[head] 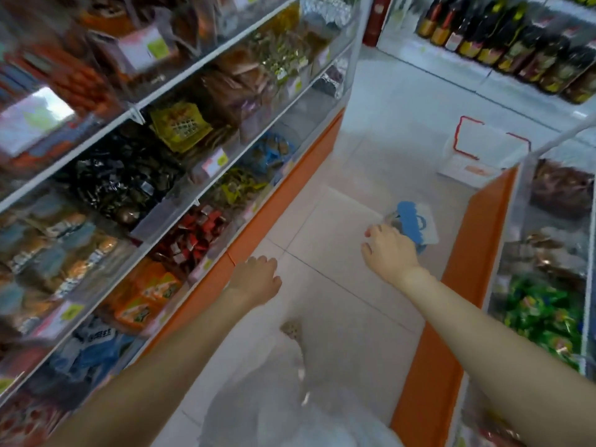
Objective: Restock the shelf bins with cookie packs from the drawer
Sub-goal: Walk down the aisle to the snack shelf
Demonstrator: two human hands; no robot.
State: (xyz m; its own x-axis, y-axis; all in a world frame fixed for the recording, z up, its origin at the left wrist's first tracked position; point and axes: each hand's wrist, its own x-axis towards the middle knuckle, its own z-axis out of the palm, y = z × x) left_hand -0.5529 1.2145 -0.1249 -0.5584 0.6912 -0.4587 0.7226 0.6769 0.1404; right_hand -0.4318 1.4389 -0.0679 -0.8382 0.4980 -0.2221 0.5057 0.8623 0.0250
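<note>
We find the right hand (pixel 390 250) gripping a blue cookie pack (pixel 414 224) above the floor (pixel 342 301), apart from the shelf bins (pixel 180 201); left hand (pixel 254 280) loosely curled, empty. Risk: one-handed hold slips, or pack enters the wrong bin.

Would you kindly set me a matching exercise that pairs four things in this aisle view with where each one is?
Things:
1. blue-and-white pack
2. dark bottles
3. green packs
4. red-rimmed basket

Places:
A. on the floor at the aisle's far end
B. held in the right hand
C. on the top right shelf
D. in a right-side bin

Pairs: 1-B, 2-C, 3-D, 4-A
</note>
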